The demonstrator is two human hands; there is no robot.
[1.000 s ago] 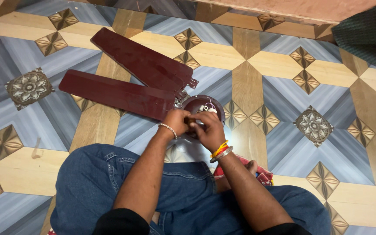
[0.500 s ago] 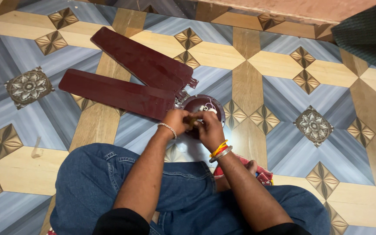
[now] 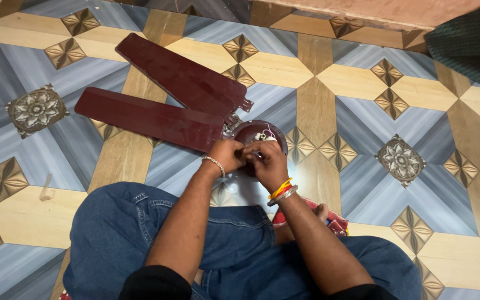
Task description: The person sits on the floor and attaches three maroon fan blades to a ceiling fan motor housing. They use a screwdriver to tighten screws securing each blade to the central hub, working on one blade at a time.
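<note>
1. We judge the thin white wires [image 3: 263,135] on the fan motor hub [image 3: 262,136] could snag or pull loose, since both hands work close over them.
2. Our left hand [image 3: 226,155] and right hand [image 3: 268,161] meet with fingers curled, pinching something small; what it is, we cannot tell.
3. The hub is round, dark maroon, lying on the tiled floor [image 3: 362,105] at frame centre, with two maroon blades [image 3: 156,119] reaching toward the upper left.

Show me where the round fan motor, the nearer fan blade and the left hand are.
round fan motor [image 3: 273,132]: head view, bare dark-red top at its right.
nearer fan blade [image 3: 148,118]: head view, middle of its flat face.
left hand [image 3: 224,155]: head view, back of the hand.
</note>
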